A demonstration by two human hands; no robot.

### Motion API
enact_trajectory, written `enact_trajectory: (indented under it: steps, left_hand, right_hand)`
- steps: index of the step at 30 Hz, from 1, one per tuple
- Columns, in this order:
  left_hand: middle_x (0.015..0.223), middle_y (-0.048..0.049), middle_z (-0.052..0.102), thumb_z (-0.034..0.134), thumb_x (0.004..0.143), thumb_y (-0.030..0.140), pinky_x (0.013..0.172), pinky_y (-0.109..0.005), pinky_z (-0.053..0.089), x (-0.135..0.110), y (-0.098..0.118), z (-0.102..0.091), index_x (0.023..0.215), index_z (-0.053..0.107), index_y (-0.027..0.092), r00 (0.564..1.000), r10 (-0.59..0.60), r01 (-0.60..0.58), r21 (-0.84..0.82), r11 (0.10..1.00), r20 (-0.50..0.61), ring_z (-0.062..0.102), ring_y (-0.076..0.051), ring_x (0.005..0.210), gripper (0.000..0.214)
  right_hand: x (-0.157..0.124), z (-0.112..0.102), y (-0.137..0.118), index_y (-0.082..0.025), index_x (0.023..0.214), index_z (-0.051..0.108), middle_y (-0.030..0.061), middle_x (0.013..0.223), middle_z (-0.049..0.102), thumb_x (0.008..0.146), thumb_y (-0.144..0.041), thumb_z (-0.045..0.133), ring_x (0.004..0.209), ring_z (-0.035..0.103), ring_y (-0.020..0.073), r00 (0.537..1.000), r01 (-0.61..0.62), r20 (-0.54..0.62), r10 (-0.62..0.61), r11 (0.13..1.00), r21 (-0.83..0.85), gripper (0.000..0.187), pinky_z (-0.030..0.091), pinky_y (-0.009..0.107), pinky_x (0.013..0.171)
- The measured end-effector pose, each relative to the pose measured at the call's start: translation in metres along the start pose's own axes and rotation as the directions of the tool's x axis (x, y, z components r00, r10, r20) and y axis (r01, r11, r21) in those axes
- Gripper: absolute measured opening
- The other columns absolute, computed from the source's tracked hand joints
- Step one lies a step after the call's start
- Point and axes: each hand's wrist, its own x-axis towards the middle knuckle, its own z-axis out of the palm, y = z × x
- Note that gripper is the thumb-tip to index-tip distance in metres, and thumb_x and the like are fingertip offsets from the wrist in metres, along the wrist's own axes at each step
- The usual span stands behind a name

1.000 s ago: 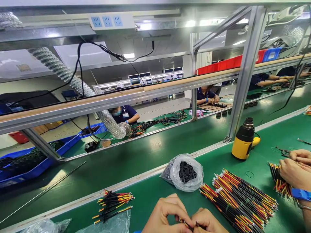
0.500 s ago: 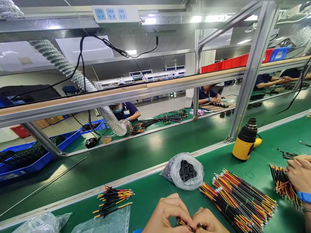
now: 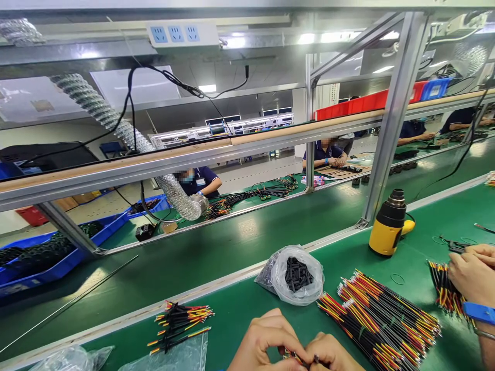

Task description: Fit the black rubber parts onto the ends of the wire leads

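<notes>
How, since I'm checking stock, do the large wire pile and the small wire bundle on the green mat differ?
The large wire pile holds far more wires than the small wire bundle. The large wire pile lies in a mostly parallel spread; the small wire bundle is looser, its wires crossing. The large wire pile rests on the green mat, while the small wire bundle lies partly over a clear plastic bag. Both show black, red and yellow wires.
</notes>
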Motion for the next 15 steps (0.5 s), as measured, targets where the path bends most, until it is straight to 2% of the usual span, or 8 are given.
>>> enact_trajectory:
  steps: [3,6,8,10,15]
  left_hand:
    - [0.071,-0.0095,0.077,0.075,0.078,0.051,0.066,-0.033,0.042,0.0,-0.001,-0.001,0.085,0.084,0.028,1.0,0.01,-0.01,0.002,1.0,0.009,0.062,-0.022,0.068,0.026]
    - [0.07,-0.0104,0.076,0.077,0.078,0.048,0.062,-0.032,0.04,0.001,-0.002,-0.002,0.084,0.085,0.027,1.0,0.018,-0.018,0.014,1.0,0.002,0.06,-0.021,0.065,0.023]
    - [0.068,-0.0105,0.075,0.077,0.078,0.046,0.06,-0.031,0.039,0.001,-0.003,-0.003,0.083,0.085,0.026,1.0,0.024,-0.024,0.023,0.999,-0.001,0.057,-0.019,0.062,0.021]
    - [0.066,-0.0104,0.074,0.078,0.077,0.044,0.06,-0.031,0.04,0.001,-0.004,-0.003,0.082,0.085,0.025,0.999,0.035,-0.035,0.031,0.999,0.0,0.056,-0.019,0.061,0.021]
    - [0.065,-0.0097,0.073,0.08,0.076,0.042,0.057,-0.029,0.04,-0.001,-0.01,-0.003,0.082,0.085,0.024,0.998,0.05,-0.048,0.065,0.997,-0.028,0.054,-0.017,0.06,0.02]
  right_hand:
    - [0.002,-0.003,-0.01,-0.017,0.079,0.069,-0.0001,0.064,0.054,0.079,-0.076,0.058,0.067,0.051,0.0149,0.998,0.003,0.057,-0.005,1.0,0.021,0.06,0.042,0.022,0.061]
    - [0.0,-0.006,-0.018,-0.017,0.098,0.069,0.0027,0.088,0.066,0.09,-0.057,0.061,0.076,0.062,0.0169,0.997,-0.015,0.083,0.011,0.999,0.051,0.041,0.052,0.027,0.068]
    - [-0.003,-0.008,-0.021,-0.016,0.111,0.064,0.005,0.106,0.066,0.096,-0.043,0.06,0.086,0.066,0.019,0.997,-0.02,0.078,0.015,0.998,0.057,0.032,0.056,0.035,0.075]
    - [-0.005,-0.009,-0.023,-0.017,0.117,0.062,0.0059,0.117,0.064,0.097,-0.037,0.059,0.095,0.065,0.0213,0.998,-0.019,0.069,0.015,0.998,0.06,0.028,0.057,0.038,0.081]
    - [-0.005,-0.011,-0.026,-0.018,0.119,0.062,0.0062,0.121,0.063,0.097,-0.035,0.06,0.101,0.064,0.0238,0.999,-0.015,0.039,0.013,0.998,0.067,0.029,0.056,0.041,0.085]
